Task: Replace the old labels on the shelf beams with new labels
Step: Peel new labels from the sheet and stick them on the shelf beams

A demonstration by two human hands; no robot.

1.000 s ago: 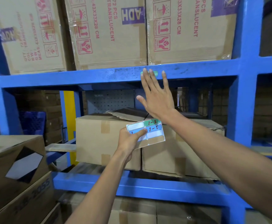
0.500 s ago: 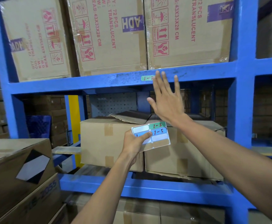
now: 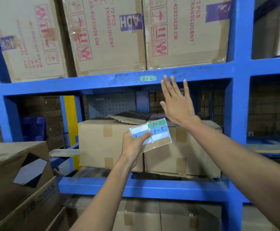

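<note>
A green label marked "1-2" is stuck on the blue upper shelf beam. My right hand is raised flat, fingers straight, with the fingertips at the beam's lower edge just right of that label. My left hand pinches a label sheet by its left side, thumb on top. The sheet shows a green "1-3" label, a blue "1-5" label and blank spots where labels have been peeled.
Large cardboard boxes stand on the upper shelf. Two taped boxes sit on the middle shelf above a lower blue beam. A blue upright post stands at the right. Stacked cartons crowd the lower left.
My right hand slid to the right off the green label, which was covered and now shows fully. My left hand still holds the sheet in the same way.
</note>
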